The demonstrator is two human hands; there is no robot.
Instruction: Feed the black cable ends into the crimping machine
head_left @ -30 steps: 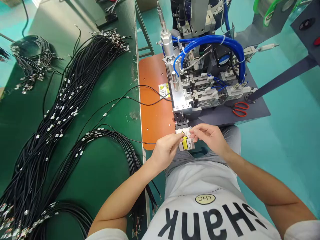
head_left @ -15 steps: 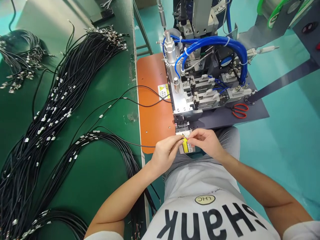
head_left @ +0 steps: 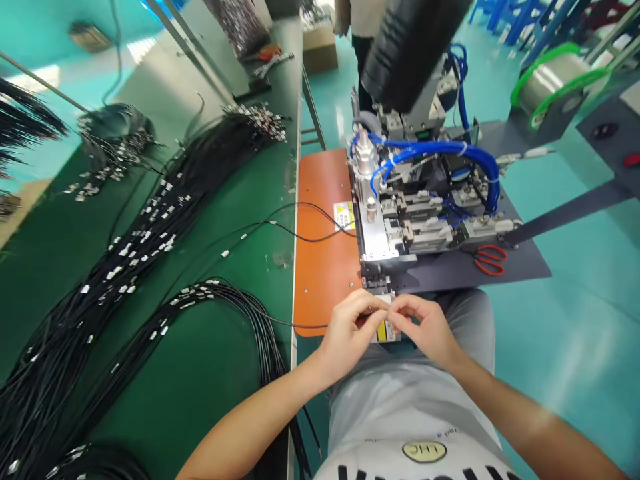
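Note:
My left hand (head_left: 350, 333) is closed in a pinch on a thin black cable (head_left: 310, 327), which comes in from the table side and passes into its fingers. Fingertip to fingertip with it, my right hand (head_left: 425, 330) also pinches, at the place where the cable's end would be. The fingers cover that end, so what the right hand grips cannot be made out. Both hands are held over a white and yellow label (head_left: 385, 331) at the machine's front. Two looped black cables (head_left: 320, 238) run across the orange plate (head_left: 325, 267) into the machine.
The machine (head_left: 380, 233) with blue hoses (head_left: 440, 148) stands ahead. Red-handled scissors (head_left: 490, 260) lie on its grey base. Long bundles of black cables (head_left: 145, 247) with white tags cover the green table (head_left: 200, 373) at left. A wire spool (head_left: 555, 83) and another person (head_left: 367, 40) are farther back.
The head view has tilted up, so the scene sits lower and farther right, and more background shows. My hands remain pinched together over the label, with the cable still in the left.

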